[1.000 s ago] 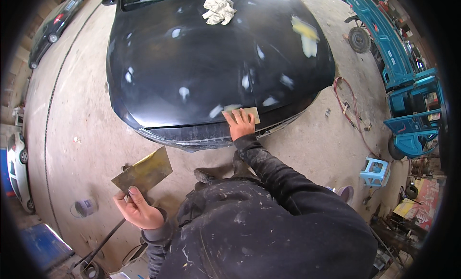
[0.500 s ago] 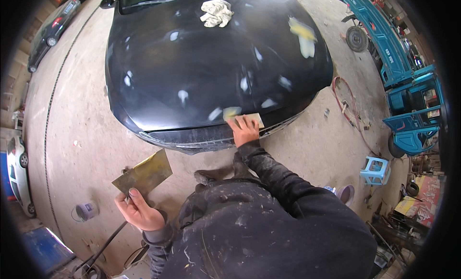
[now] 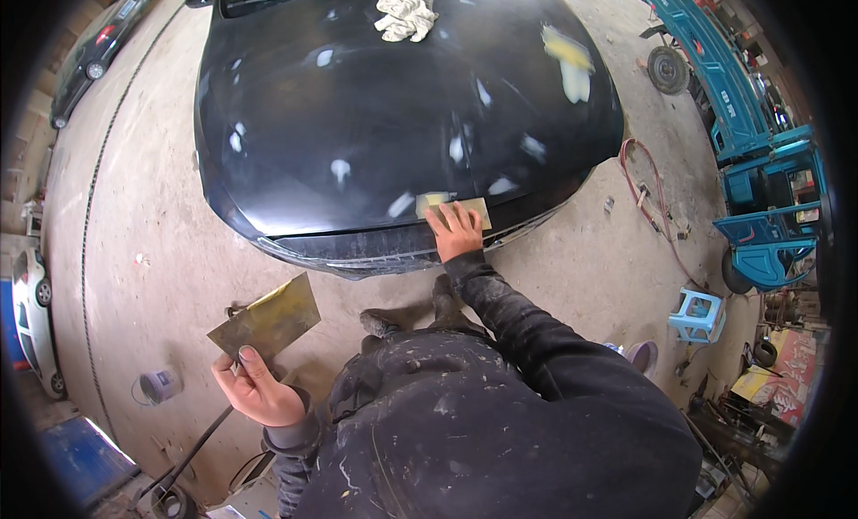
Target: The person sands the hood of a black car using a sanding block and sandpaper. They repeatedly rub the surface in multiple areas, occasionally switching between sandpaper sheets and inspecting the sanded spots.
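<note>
My right hand [image 3: 458, 233] presses a flat, thin putty spreader [image 3: 475, 213] against the front edge of a black car hood [image 3: 295, 152]. Its fingers lie spread over the blade, and a yellow putty patch [image 3: 435, 200] shows just beyond them. Whitish filler spots dot the hood, with a larger yellow-and-white patch [image 3: 570, 59] toward the far right corner. Off to the left, away from the car, my left hand [image 3: 259, 396] pinches the corner of a rectangular putty board [image 3: 277, 320]. Yellow putty is smeared along the board's upper edge.
A crumpled white cloth [image 3: 407, 16] lies on the hood. On the floor are a bucket [image 3: 161, 386] at left, a red hose [image 3: 633, 166] and a blue stool [image 3: 698, 315] at right. A teal vehicle [image 3: 764, 188] stands far right; parked cars line the left side.
The spreader has shifted slightly upward and turned to lie more level at the yellow patch, the right hand moving with it. My left hand keeps its hold on the board, nearly still.
</note>
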`<state>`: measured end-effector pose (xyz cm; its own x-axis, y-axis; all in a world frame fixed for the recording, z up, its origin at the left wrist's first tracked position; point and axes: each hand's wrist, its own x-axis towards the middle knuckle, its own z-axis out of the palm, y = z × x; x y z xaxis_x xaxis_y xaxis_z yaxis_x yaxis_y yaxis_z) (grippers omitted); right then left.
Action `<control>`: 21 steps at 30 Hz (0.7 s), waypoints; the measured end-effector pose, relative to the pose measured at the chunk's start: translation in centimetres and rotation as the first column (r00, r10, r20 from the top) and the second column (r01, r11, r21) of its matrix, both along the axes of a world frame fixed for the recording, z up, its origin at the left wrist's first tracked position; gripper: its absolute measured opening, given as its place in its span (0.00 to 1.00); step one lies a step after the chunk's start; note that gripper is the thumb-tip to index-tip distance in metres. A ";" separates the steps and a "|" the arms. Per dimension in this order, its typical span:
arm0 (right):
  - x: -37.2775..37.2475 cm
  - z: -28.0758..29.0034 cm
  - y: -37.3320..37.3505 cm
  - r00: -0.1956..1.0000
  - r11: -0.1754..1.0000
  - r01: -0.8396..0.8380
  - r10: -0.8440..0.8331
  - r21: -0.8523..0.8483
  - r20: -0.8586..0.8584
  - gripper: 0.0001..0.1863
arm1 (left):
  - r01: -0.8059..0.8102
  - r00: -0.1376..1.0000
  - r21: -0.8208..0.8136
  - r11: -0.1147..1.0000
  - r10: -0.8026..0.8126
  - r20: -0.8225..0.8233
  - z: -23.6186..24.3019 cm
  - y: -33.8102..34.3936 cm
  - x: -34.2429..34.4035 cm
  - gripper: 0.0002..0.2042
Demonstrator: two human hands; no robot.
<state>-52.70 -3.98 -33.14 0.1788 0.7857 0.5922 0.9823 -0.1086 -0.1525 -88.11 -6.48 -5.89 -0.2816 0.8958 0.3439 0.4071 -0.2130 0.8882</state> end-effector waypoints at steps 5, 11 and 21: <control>-1.1 0.9 -2.6 0.998 0.998 -0.041 0.039 -0.043 -0.052 0.24 | -0.018 0.999 -0.039 0.999 0.016 -0.043 0.5 0.0 -0.1 0.12; -1.0 2.5 -1.1 0.999 0.999 -0.039 0.038 -0.033 -0.008 0.23 | -0.010 1.000 -0.041 0.999 0.009 -0.014 0.5 0.1 0.2 0.12; -0.2 1.3 3.1 1.000 0.998 0.008 -0.008 -0.066 0.005 0.27 | 0.006 1.000 -0.028 1.000 -0.006 0.001 0.1 0.0 -0.2 0.12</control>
<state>-52.91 -0.88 -31.88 0.1825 0.8215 0.5402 0.9821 -0.1258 -0.1405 -88.36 -6.50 -5.79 -0.2761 0.9069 0.3182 0.4050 -0.1905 0.8942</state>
